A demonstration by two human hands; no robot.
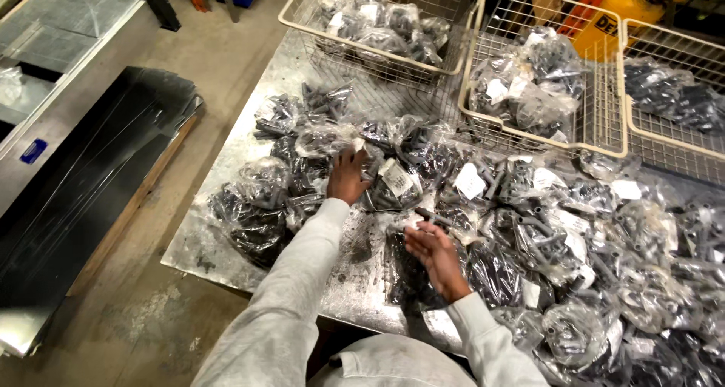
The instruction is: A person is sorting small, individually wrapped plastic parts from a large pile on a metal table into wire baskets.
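- Grey sleeves, nearest the camera, reach over the near table edge.
- Metal table: bare strip between the arms, bagged parts piled to the right.
- Three wire baskets line the far edge, bags inside.
- Left hand: fingers pressed on a clear bag of grey parts.
- Right hand: loosely curled, palm up, holding nothing, over a dark bag.

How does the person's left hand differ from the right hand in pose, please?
The left hand reaches farther out, knuckles up, pressed onto a clear plastic bag of grey parts; the right hand sits nearer the body, palm turned up, fingers loosely curled above another bag. Both are bare, with pale grey sleeves.
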